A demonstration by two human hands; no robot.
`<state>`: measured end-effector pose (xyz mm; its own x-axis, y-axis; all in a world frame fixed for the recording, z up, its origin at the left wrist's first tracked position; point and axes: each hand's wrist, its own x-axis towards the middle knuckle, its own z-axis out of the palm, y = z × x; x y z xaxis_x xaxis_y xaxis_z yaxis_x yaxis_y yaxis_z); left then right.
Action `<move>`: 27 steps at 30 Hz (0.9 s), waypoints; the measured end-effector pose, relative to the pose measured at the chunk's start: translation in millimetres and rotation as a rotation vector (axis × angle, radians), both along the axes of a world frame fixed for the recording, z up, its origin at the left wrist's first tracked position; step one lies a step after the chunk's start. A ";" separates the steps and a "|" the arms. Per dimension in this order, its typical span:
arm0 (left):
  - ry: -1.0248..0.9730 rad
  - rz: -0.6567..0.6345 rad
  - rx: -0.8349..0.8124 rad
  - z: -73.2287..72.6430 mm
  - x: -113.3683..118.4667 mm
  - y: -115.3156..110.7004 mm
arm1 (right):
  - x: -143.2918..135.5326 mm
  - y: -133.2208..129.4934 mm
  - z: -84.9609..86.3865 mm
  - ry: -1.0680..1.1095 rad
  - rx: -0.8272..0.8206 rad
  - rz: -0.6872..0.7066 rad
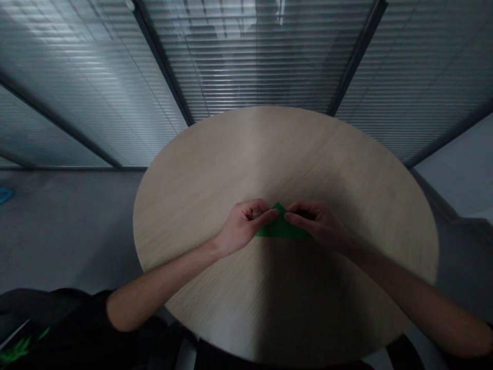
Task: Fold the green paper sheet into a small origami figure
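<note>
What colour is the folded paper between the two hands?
Green. The folded paper shows best in the head view, lying on the round table.

Left hand and right hand close together, fingers curled and pinching, bare forearms angled inward.

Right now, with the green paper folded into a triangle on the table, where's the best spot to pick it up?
Probably at the long bottom edge of the green paper, coming from the near side. It lies flat on the round table, the left hand and right hand cover its upper slopes, and only that edge is free.
</note>
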<state>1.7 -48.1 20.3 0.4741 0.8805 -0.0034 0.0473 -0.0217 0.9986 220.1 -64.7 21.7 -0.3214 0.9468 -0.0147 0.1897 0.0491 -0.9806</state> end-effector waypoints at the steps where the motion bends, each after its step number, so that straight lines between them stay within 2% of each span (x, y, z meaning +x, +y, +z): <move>1: 0.005 0.005 0.004 -0.2 0.1 0.0 | 0.1 0.0 0.0 -0.001 -0.002 0.002; 14: 0.004 0.031 -0.011 4.1 -1.6 1.8 | -2.8 2.6 4.5 -0.011 -0.018 0.013; 21: -0.025 0.062 0.021 2.2 -3.8 3.9 | -0.3 -0.9 4.5 -0.023 -0.162 0.168; 27: -0.037 0.133 0.035 1.1 -9.2 8.0 | 1.7 1.2 3.1 -0.018 -0.172 0.093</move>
<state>-7.5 -40.2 21.4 0.3520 0.9350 0.0443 0.0149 -0.0529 0.9985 221.8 -63.5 24.8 -0.4058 0.8960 -0.1804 0.2102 -0.1006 -0.9725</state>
